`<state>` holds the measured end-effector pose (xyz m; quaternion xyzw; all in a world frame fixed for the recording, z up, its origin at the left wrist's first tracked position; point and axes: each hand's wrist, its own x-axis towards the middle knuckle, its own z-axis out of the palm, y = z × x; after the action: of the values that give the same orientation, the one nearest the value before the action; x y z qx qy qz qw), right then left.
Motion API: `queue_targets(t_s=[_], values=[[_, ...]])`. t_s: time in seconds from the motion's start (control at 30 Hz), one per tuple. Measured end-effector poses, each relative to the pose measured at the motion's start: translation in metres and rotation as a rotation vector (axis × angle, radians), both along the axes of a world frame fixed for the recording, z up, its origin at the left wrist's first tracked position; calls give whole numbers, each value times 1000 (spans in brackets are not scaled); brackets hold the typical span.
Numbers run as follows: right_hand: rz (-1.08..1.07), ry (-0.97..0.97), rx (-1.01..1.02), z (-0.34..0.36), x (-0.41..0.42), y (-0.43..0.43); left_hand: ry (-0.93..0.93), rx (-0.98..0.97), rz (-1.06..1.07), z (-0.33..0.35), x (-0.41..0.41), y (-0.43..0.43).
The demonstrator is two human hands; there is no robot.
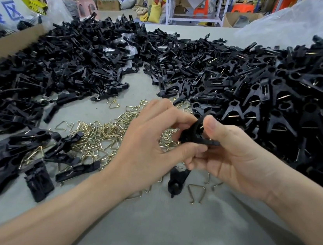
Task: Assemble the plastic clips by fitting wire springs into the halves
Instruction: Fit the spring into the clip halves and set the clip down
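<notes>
- The left hand (150, 139) pinches the left side of a black clip (193, 135) between its thumb and curled fingers (170, 113). The clip is held in the air over the counter (163, 234), just above the heap of brass springs (98, 135). If this pinch slackens while the wire is under load, the two halves could slip out of line and come apart.
- A wire spring (202, 125) shows only as a short brass tip at the top of the clip, and I judge it partly seated. Pushed askew, it could snap free into the heap or nick a fingertip.
- The right hand (233, 157) grips the clip's other side, with the thumb pressed on top and the other fingers curled beneath. Too hard a press could bend the wire or make the thumb skid off the plastic.
- A dropped piece would be hard to find. Loose halves (73, 54) are heaped on the left and finished clips (281, 100) on the right, all the same black.
- A cardboard box (13, 43) sits at the far left against the halves, and its contents are too blurred to tell.
- Behind it, a clear bag (59, 6) holds dark pieces too small to name.
- Far back on the right, an open carton (236, 19) holds something dark.
- At the upper right, clear plastic sheeting (303, 19) rises behind the finished clips. I cannot tell what it holds.
</notes>
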<state>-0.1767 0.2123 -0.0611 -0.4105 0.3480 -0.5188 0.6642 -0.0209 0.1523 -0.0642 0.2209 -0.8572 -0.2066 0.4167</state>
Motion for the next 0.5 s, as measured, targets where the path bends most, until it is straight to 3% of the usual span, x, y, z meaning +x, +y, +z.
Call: queue_targets(t_s=[0.5], values=[[78,-108,-39,-11,5,1,29,-16,-79,-5,2,-1]])
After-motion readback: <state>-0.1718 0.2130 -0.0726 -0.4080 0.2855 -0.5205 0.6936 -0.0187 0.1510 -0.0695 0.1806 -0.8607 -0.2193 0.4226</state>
